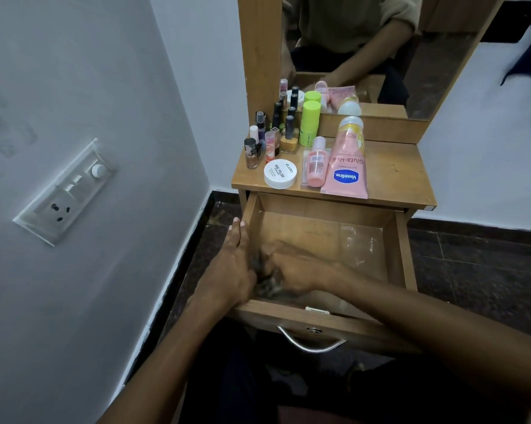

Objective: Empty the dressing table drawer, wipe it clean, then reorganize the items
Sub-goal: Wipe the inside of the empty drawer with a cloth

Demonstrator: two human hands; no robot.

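Observation:
The wooden drawer (400,249) stands pulled out, with nothing in it except my hands and a dark cloth (269,287). My right hand (298,270) grips the blurred cloth in the drawer's near left corner. My left hand (232,261) lies along the drawer's left wall, fingers straight and pointing away. On the tabletop (395,169) sit a pink Vaseline tube (346,166), a small pink bottle (314,163), a white nail polish remover jar (280,174), a green bottle (310,122) and several nail polish bottles (273,136).
A mirror (365,47) rises behind the tabletop and reflects a person and the items. A grey wall with a switch and socket plate (65,191) is at the left. The drawer's metal handle (311,342) is at its front. Dark floor surrounds the table.

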